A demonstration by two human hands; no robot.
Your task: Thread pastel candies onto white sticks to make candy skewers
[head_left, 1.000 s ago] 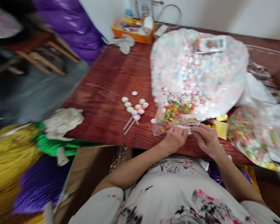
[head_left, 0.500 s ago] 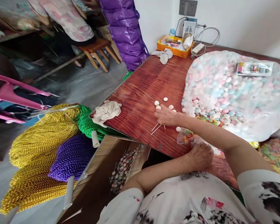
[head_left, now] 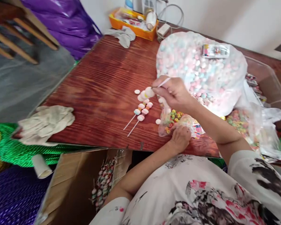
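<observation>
Now right hand (head_left: 175, 93) pinches a thin white stick (head_left: 163, 82) tipped with pale round candy (head_left: 149, 92), above the tabletop (head_left: 103, 90). Left hand (head_left: 179, 138) closed on small bag of coloured rings (head_left: 175, 120), just beside it.

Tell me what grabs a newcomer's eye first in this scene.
The huge clear plastic bag of pastel marshmallow discs fills the far right of the red-brown wooden table. Beside it, the right hand holds a thin white stick with marshmallows above two finished skewers. Green bead strands lie left.
</observation>
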